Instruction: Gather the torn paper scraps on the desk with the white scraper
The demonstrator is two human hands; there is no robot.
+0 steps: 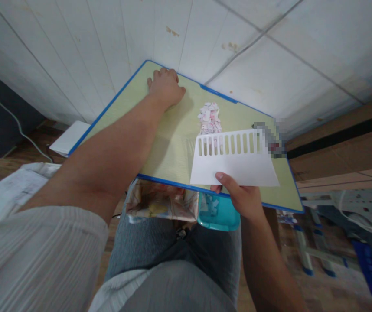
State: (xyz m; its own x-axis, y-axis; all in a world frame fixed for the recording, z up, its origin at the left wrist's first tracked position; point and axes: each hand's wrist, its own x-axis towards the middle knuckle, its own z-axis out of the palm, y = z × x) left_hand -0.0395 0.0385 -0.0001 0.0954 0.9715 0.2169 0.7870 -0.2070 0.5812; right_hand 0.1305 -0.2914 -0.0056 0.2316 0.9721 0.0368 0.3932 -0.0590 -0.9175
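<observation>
Panelled wall (108, 39) with a cable (254, 42) across it backs the work area. Head view, the only one: a yellow-green desk (169, 149) with a blue rim stands against the wall, above the person's lap.

Right grip (243, 195): pinching the card (234, 169), thumb on top, fingers passing underneath at the near side. The card is white, with a row of slots along its far side. It lies at the right half of the desk, its near side close to the desk's front rim.

Slips (210, 113), pale with pink marks, form a narrow heap at mid-desk. The heap's near end is overlapped by the card and shows through the left-hand slots.

Left grip (165, 86): spread, palm down, near the far left corner, holding nothing visible. Contact pressure cannot be told.

Below the front rim: a lined box (137, 212) and, beside it, a teal tray (218, 227) containing pale bits (209, 204). An item (272, 141) right of the card is pixelated.

Step in hand, as judged: positioning the card against the slips. Next move probably calls for a steady right grip and the left grip brought to the heap.
</observation>
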